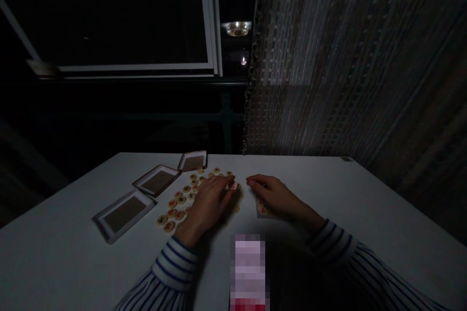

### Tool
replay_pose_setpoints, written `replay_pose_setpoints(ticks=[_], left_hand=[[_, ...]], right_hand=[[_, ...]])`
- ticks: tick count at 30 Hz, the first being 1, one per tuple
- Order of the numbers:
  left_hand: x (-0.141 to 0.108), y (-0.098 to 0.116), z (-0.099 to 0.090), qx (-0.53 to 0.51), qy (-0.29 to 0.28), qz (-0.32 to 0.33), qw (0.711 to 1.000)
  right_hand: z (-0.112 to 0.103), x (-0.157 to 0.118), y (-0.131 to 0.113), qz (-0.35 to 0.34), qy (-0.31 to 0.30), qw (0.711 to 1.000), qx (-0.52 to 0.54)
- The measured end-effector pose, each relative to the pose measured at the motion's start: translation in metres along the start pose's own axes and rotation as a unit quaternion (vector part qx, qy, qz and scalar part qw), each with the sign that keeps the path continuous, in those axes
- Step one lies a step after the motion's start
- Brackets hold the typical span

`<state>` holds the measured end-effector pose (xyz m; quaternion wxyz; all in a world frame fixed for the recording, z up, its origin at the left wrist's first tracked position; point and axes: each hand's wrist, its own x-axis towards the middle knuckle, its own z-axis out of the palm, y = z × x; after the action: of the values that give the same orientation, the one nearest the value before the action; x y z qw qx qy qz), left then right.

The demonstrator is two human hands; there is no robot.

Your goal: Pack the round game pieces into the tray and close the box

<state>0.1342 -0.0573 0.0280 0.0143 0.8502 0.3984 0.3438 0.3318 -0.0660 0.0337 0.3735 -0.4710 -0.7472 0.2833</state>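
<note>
My left hand (pixel 208 201) reaches over the spread of round pieces, its thumb and fingertips closed on a Chinese chess piece (pixel 233 186) with a red mark. More Chinese chess pieces (pixel 181 199), cream with red or dark characters, lie beside and partly under this hand. To its right, my right hand (pixel 269 191) has its fingers drawn together. Whether anything is between them is hidden. Below that hand, a small box or tray (pixel 261 215) shows a few pieces, mostly covered by the hand and wrist.
Three shallow rectangular frame-like trays or lids, a near one (pixel 124 211), a middle one (pixel 156 181) and a far one (pixel 193 161), lie on the left of the white table (pixel 339 199). A string curtain (pixel 310 58) hangs behind at right. A pixelated patch covers the front middle.
</note>
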Motion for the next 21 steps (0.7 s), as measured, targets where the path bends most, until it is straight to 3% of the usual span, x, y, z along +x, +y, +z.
replay_pose_setpoints(ticks=[11,21], left_hand=[[0.008,0.020,0.023,-0.026,-0.010,0.018,0.999],[0.012,0.030,0.042,-0.048,-0.007,0.028,0.998]], right_hand=[[-0.011,-0.023,0.024,0.047,0.034,0.998,0.017],[-0.020,-0.040,0.030,0.076,0.097,0.991,0.044]])
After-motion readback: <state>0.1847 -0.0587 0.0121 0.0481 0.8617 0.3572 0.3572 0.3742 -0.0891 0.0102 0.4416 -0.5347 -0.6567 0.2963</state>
